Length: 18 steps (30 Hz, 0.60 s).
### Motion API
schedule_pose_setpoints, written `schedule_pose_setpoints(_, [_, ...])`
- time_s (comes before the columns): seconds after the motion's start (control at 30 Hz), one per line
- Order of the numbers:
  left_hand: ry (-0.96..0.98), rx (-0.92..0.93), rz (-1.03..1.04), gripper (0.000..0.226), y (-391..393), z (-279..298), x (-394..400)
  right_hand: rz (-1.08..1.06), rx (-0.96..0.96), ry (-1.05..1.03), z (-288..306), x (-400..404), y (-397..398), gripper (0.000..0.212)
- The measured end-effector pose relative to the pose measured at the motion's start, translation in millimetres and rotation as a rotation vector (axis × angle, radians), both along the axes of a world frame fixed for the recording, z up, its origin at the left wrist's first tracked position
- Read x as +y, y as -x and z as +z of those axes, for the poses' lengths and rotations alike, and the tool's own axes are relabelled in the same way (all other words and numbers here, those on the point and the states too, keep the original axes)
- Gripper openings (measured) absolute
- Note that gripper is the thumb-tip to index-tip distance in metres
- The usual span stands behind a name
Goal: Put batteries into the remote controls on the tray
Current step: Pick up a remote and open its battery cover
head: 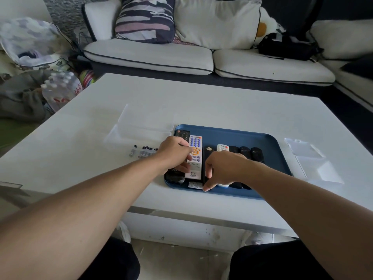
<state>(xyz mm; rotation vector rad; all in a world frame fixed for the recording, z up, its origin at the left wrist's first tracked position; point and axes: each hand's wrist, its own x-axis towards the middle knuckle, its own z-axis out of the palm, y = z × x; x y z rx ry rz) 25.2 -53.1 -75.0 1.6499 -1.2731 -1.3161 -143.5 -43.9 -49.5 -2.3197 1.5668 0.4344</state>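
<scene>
On the blue tray (pixel 242 136) in your head view, your left hand (pixel 175 152) curls over the white remote (pixel 195 156), fingers against its left edge; whether it truly grips is unclear. Your right hand (pixel 224 168) pinches down at the near end of a slim black remote (pixel 207 152), just right of the white one. The batteries (pixel 144 151) lie loose on the table (pixel 222 102), just left of your left hand. No remote looks opened, so I judge nearly everything remains.
</scene>
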Motion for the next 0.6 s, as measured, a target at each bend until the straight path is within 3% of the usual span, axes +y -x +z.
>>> schedule_pose_setpoints(0.33, [-0.017, 0.017, 0.021, 0.008, -11, 5, 3, -0.050, -0.184, -0.062, 16, -14, 2, 0.023])
schedule_pose_setpoints(0.53, [0.189, 0.053, 0.226, 0.013, -29, 17, -7, -0.221, -0.474, -0.435, 17, -19, 4, 0.018])
schedule_pose_setpoints(0.6, [0.306, -0.041, 0.349, 0.016, -46, 17, -13, -0.268, -0.587, -0.542, 18, -21, 1, 0.024])
